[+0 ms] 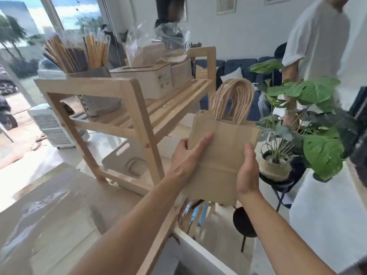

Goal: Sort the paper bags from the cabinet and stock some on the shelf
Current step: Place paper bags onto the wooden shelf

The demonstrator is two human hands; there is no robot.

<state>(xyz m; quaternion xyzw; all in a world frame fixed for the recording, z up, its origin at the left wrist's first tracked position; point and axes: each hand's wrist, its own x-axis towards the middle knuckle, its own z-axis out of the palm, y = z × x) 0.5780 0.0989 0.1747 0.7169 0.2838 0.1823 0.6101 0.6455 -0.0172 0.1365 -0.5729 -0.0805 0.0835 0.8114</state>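
In the head view, both hands hold a stack of brown paper bags [220, 153] upright in the air, just right of the wooden shelf [139, 108]. The left hand [187, 155] grips the stack's left edge, thumb across the front. The right hand [247, 171] clasps the right edge, fingers hidden behind. The twisted paper handles [232, 100] stand up in a bunch. On the shelf's top, far left, are a box [151, 78] and a holder of straws [75, 54]. A potted plant [309, 116] stands to the right.

Bright daylight is pouring in from the window [23, 36] at ten o'clock, glaring off the floor [23, 165]; edges are bending and blurring.
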